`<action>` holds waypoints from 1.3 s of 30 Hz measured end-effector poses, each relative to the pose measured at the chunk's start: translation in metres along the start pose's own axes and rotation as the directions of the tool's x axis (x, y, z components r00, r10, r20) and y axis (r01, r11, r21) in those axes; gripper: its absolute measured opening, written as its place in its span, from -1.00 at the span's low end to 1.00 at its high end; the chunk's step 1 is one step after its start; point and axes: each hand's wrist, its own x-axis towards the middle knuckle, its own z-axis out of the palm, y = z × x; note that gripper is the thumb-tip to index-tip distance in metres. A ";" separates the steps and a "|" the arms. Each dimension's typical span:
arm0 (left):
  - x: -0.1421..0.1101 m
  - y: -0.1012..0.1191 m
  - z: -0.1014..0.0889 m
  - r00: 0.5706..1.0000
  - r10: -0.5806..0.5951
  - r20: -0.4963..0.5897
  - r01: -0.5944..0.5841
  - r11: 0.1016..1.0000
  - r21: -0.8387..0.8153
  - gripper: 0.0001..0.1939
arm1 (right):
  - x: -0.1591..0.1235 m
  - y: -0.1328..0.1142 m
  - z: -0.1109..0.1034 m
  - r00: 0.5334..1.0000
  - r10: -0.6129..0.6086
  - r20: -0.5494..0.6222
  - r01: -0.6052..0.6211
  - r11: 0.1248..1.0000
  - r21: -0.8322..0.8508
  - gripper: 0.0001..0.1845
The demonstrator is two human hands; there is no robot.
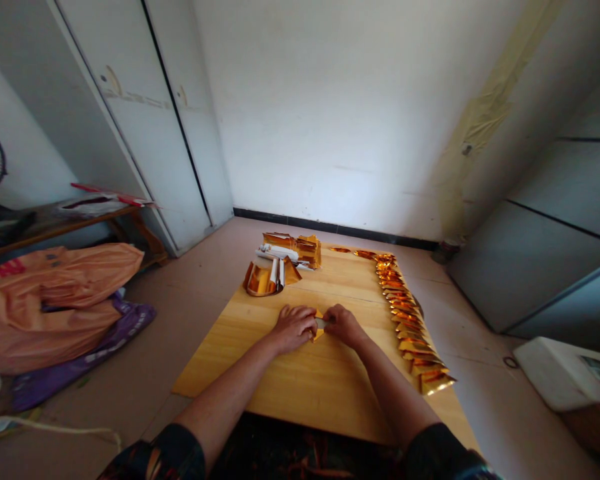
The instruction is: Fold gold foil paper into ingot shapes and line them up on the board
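Observation:
Near the middle of the wooden table (290,373), my left hand (296,328) and my right hand (343,325) meet over a small piece of gold foil paper (319,335). A greyish-white patch shows on the paper between them. The left fingers are curled onto its left side, and the right fingertips pinch its right edge. My fingers cover much of the sheet, so its full shape is hidden. Along the table's right side runs a row of folded gold foil pieces (405,320), overlapping one another.
Loose gold and white paper sheets (273,277) lie at the table's back left, with another stack (307,250) behind. An orange bag (55,293) and purple bag (90,353) are on the floor at left. A white container (555,373) stands at right, near a grey cabinet (545,220).

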 end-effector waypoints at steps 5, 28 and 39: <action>-0.002 0.004 -0.005 1.000 0.006 -0.002 -0.006 1.000 -0.006 -0.89 | -0.001 0.007 -0.006 0.995 0.025 -0.101 -0.022 0.999 0.030 -0.75; -0.002 0.010 -0.014 0.996 -0.084 0.004 0.084 0.996 0.005 -0.65 | -0.058 -0.037 0.025 0.974 -0.227 -0.029 0.186 0.859 -0.476 -0.81; -0.002 0.008 -0.015 0.997 0.035 -0.065 -0.026 0.992 0.123 -0.72 | -0.033 -0.009 -0.022 0.943 -0.291 0.161 0.332 0.794 -0.509 -0.79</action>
